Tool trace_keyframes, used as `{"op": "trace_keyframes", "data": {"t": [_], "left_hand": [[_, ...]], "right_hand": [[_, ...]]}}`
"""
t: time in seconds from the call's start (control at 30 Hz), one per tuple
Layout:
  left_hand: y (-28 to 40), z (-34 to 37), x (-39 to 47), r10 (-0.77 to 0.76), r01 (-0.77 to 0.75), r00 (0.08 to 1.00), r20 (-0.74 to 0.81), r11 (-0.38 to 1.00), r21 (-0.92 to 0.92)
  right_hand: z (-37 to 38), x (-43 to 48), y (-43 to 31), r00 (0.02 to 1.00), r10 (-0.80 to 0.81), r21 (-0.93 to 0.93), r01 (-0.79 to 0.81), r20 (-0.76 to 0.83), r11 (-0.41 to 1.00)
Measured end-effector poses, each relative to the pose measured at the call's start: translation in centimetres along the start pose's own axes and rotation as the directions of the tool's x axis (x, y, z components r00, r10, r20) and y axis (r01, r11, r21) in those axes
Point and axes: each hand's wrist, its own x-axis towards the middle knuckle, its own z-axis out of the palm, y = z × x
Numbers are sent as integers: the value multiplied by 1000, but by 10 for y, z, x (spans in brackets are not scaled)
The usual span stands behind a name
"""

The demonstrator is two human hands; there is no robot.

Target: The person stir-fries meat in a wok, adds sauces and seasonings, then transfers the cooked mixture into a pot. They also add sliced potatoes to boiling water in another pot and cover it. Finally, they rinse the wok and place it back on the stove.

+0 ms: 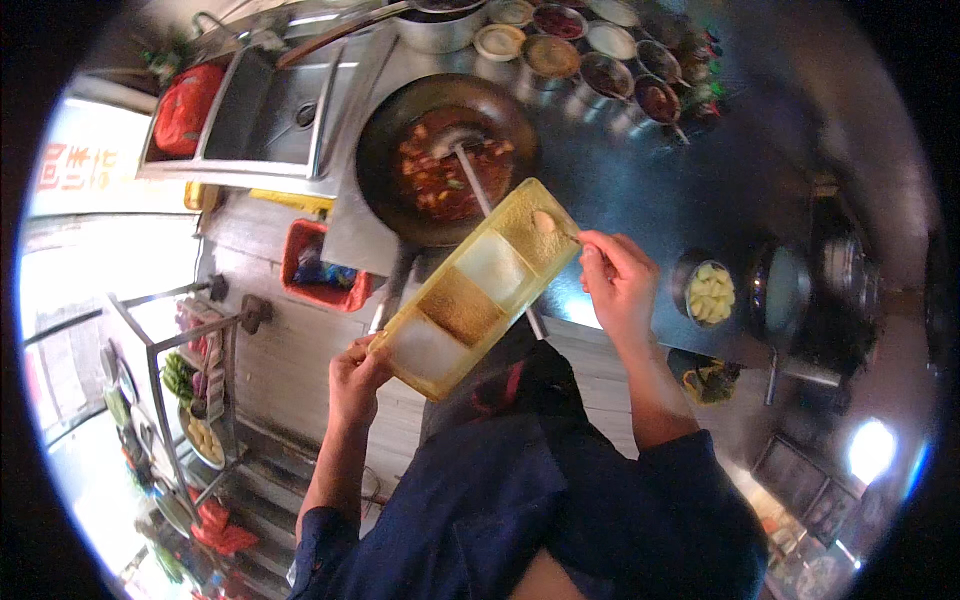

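Note:
My left hand grips the lower left end of a yellowish plastic seasoning box, tilted across the view in front of my body. Its compartments hold white and tan-brown granules. At the far end, my right hand pinches the handle of a small spoon, whose bowl lies over the tan granules. Beyond the box, a dark wok contains red sauce with chunks of food. A ladle rests in the wok, its handle passing behind the box.
Several seasoning pots stand at the back of the steel counter. A bowl of pale yellow pieces sits to the right. At left are a steel sink, a red bin and a metal rack with vegetables.

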Motion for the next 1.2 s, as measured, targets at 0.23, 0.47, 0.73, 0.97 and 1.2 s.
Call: {"op": "trace_keyframes", "data": {"t": [0.23,0.47,0.73,0.97,1.2], "left_hand": [[-24,-61,-39,-149,134,979,-138,985,-108],[-32,-81,-56,-196,142,952,-235,963,-227],[-30,-88,-55,-116,64,951,-286,981,-186],[-35,-91,-59,-167,107,951,-259,967,-232],[-39,-90,-59,-174,91,944,-280,954,-285]], "right_hand": [[81,-5,9,885,347,384,-451,310,806],[111,24,12,761,508,687,-618,403,382],[134,20,-16,959,-24,284,-59,282,957],[149,19,-10,839,262,406,-475,478,781],[139,44,13,717,474,643,-685,511,343]]}}
